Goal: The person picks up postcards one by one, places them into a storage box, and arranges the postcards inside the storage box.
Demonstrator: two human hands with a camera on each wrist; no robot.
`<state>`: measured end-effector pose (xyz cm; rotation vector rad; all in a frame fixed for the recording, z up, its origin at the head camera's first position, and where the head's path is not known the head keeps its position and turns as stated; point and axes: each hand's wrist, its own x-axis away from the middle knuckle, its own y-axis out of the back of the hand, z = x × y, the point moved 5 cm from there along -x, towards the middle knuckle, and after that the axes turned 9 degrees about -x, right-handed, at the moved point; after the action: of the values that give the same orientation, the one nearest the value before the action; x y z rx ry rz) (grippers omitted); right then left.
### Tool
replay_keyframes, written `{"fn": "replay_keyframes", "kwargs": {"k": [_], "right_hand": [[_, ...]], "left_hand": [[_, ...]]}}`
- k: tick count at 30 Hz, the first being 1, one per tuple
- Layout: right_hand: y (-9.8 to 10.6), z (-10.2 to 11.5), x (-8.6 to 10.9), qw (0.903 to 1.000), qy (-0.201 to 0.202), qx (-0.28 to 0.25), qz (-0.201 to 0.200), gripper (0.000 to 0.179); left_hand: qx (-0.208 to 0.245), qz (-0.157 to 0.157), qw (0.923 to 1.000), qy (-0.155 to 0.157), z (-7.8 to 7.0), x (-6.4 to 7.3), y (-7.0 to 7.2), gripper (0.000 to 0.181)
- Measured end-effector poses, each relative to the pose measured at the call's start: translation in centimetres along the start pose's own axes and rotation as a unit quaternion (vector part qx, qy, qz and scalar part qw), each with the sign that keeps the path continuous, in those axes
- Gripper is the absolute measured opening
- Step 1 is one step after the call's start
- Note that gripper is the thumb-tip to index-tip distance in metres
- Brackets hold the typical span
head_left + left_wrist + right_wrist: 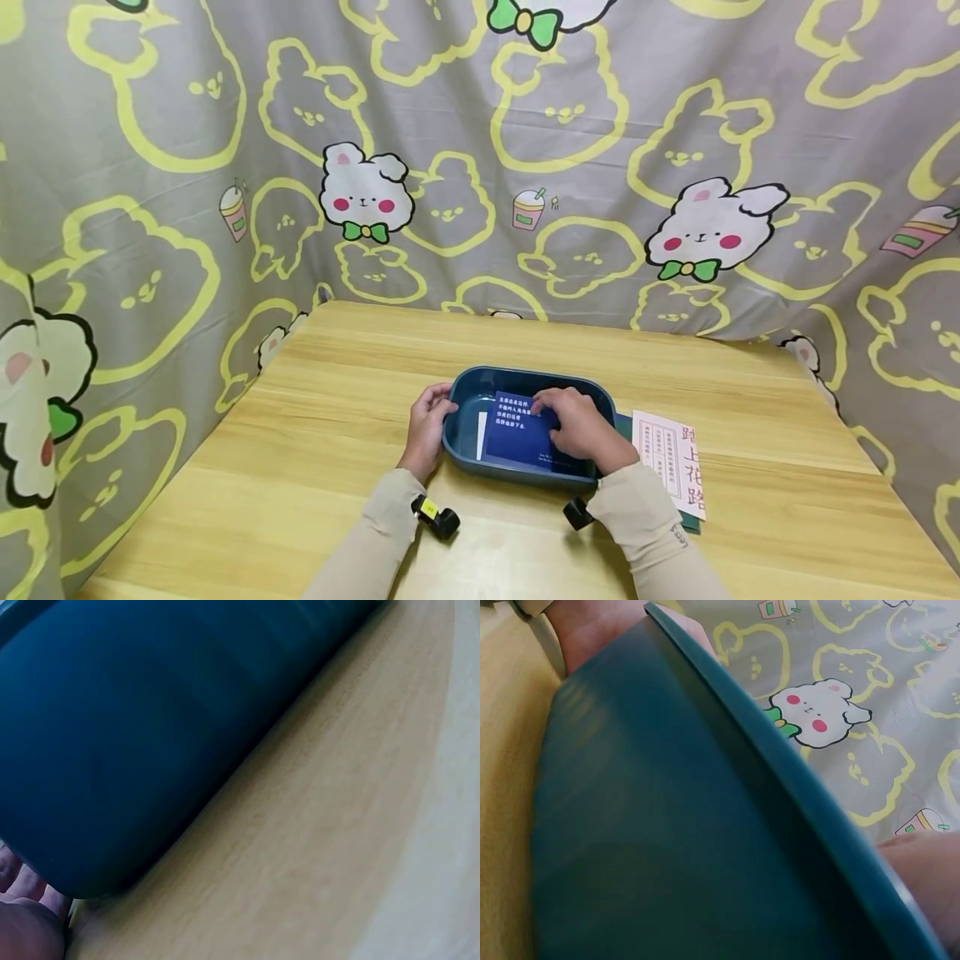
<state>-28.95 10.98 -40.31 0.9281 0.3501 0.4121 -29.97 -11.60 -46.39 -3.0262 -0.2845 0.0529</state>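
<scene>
A dark blue oblong basin (467, 392) stands on the table in the head view. My left hand (426, 429) holds its left end, fingers and thumb at the rim. The left wrist view shows fingers (30, 885) against the outer wall. Inside the basin lies a dark blue card (517, 437) with white writing, over a white piece (482, 435) whose edge shows at its left. My right hand (579, 423) reaches into the basin with bent fingers on the card's right part, hiding that side. The right wrist view mostly shows the basin's outer wall (652, 810).
Right of the basin, a pale card with red writing (667, 458) lies over a green piece (692, 523), partly behind the right forearm. The wooden table (322, 417) meets a grey patterned curtain (450, 275) at its back and sides.
</scene>
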Motion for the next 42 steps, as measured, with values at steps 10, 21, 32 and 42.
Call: {"fn": "replay_keyframes", "kwargs": {"k": [10, 21, 32, 42], "right_hand": [[-0.1, 0.0, 0.1, 0.9999, -0.001, -0.009, 0.014, 0.024], [1.7, -0.4, 0.2, 0.9949, 0.021, -0.071, -0.068, 0.026], [5.0, -2.4, 1.4, 0.9842, -0.025, -0.090, -0.150, 0.024], [8.6, -4.5, 3.7, 0.9689, -0.075, -0.126, -0.200, 0.026]], "left_hand": [[-0.009, -0.003, 1.0000, -0.002, 0.2, -0.1, 0.0, 0.036], [-0.014, -0.002, 0.9999, 0.003, 0.0, -0.3, -0.1, 0.035], [-0.025, -0.006, 0.9997, 0.001, -0.1, -0.8, 0.0, 0.034], [-0.022, -0.004, 0.9997, 0.011, -0.2, -0.7, 0.0, 0.034]]}}
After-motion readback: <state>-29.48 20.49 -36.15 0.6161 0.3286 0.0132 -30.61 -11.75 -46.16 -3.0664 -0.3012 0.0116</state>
